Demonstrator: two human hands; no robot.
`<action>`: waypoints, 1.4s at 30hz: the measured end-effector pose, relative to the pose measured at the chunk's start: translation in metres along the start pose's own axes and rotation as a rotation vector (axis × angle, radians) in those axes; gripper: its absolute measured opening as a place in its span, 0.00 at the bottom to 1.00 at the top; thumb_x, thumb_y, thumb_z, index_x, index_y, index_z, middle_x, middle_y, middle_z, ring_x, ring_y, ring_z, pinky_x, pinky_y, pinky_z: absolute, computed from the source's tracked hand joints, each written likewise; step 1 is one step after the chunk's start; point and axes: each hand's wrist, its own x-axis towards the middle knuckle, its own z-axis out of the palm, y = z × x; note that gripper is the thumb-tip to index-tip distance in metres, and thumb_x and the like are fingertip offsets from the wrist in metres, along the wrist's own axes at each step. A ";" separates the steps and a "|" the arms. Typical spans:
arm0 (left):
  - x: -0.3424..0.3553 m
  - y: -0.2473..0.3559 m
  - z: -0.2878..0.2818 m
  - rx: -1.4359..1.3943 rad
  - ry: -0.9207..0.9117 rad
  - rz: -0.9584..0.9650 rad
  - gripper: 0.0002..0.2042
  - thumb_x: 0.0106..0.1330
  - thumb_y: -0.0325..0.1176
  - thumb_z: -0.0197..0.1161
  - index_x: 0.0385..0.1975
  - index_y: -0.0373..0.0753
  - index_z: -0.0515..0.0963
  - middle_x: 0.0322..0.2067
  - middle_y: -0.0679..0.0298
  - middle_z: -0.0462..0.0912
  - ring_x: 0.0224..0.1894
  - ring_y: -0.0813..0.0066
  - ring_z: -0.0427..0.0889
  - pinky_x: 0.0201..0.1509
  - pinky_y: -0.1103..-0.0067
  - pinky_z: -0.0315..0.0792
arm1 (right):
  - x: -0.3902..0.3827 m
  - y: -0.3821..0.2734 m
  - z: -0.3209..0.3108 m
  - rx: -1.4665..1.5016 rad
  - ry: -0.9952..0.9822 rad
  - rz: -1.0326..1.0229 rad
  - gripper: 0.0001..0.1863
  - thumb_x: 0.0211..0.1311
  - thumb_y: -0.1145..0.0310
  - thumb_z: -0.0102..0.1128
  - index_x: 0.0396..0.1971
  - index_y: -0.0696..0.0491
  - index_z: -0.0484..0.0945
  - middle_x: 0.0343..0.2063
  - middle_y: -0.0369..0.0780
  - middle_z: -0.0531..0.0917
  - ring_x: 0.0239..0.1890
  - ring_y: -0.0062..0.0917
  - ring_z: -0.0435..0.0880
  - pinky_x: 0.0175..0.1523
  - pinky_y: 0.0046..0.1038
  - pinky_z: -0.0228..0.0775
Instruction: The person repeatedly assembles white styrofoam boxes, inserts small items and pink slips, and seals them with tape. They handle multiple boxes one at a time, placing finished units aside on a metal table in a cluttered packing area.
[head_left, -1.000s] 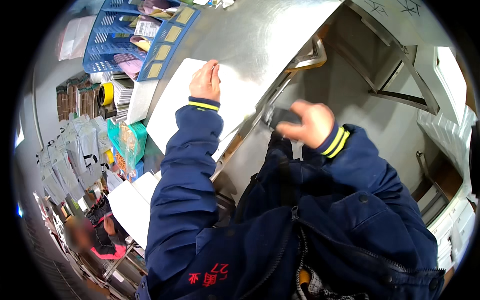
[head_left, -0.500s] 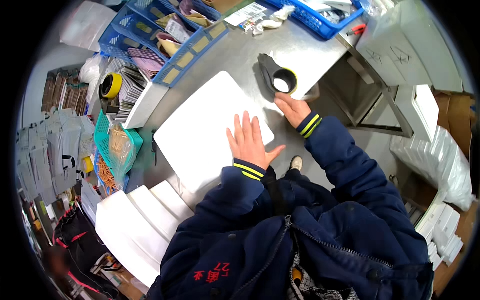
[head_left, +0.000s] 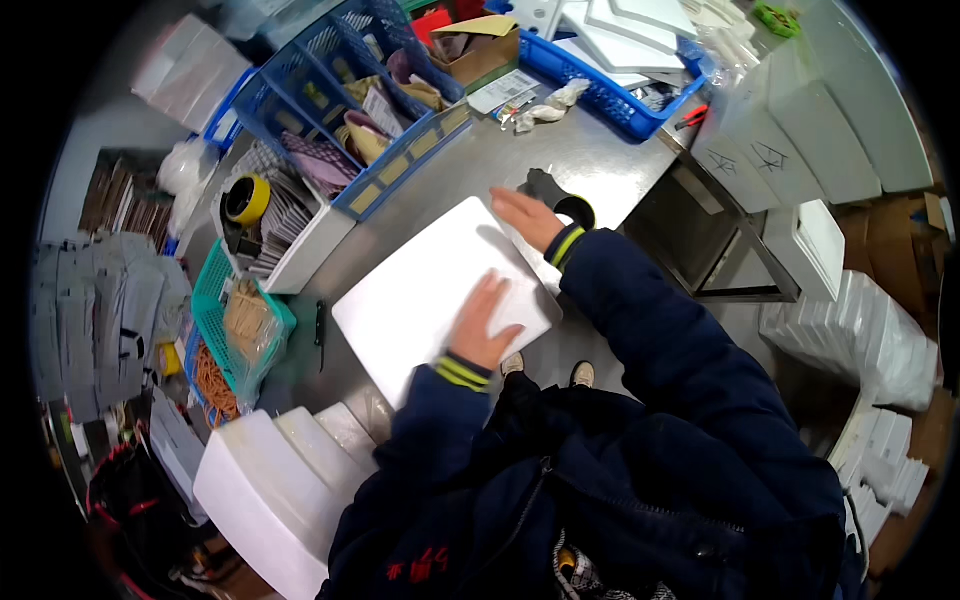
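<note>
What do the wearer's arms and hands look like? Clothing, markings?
Both the left hand and right hand are ungloved. Left sleeve and right sleeve are long, loose and dark navy. Bright yellow-green stripes ring the dark cuffs. No cables visible on either arm.

Metal bench (head_left: 625, 165) bears directly: white box (head_left: 415, 300), black tape dispenser (head_left: 547, 190), black-handled knife (head_left: 320, 325), divided blue rack (head_left: 400, 165), blue tray (head_left: 588, 98).
</note>
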 end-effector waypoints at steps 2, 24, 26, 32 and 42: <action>-0.001 -0.034 -0.055 0.244 0.429 -0.007 0.27 0.48 0.27 0.64 0.50 0.34 0.65 0.52 0.55 0.64 0.56 0.61 0.60 0.56 0.70 0.61 | -0.050 0.007 -0.006 0.029 -0.049 0.147 0.33 0.58 0.51 0.50 0.56 0.60 0.58 0.53 0.49 0.67 0.56 0.32 0.65 0.58 0.26 0.55; 0.032 0.093 -0.039 0.091 0.339 -0.167 0.11 0.57 0.32 0.56 0.34 0.31 0.71 0.31 0.62 0.74 0.35 0.76 0.71 0.43 0.79 0.65 | -0.321 -0.052 -0.141 0.366 0.550 0.215 0.29 0.55 0.55 0.55 0.52 0.56 0.62 0.47 0.45 0.72 0.47 0.29 0.72 0.52 0.27 0.62; 0.051 0.148 0.019 -0.120 0.275 -0.057 0.13 0.55 0.31 0.58 0.36 0.30 0.70 0.35 0.59 0.75 0.38 0.74 0.72 0.46 0.78 0.65 | -0.368 -0.054 -0.186 0.204 0.730 0.137 0.28 0.54 0.58 0.56 0.52 0.55 0.62 0.46 0.43 0.73 0.47 0.25 0.72 0.51 0.24 0.63; 0.107 0.313 0.100 -0.417 0.287 0.399 0.16 0.57 0.35 0.59 0.39 0.31 0.67 0.45 0.50 0.71 0.56 0.56 0.63 0.60 0.65 0.50 | -0.454 -0.152 -0.313 -0.125 0.993 -0.419 0.38 0.54 0.53 0.55 0.55 0.66 0.55 0.54 0.49 0.63 0.56 0.32 0.62 0.60 0.31 0.51; 0.152 0.414 0.256 -0.583 -0.045 0.768 0.27 0.48 0.22 0.57 0.51 0.33 0.60 0.55 0.50 0.59 0.62 0.52 0.50 0.63 0.64 0.42 | -0.534 -0.183 -0.464 0.297 1.750 -0.755 0.23 0.63 0.56 0.40 0.45 0.61 0.68 0.40 0.41 0.74 0.42 0.23 0.71 0.48 0.23 0.60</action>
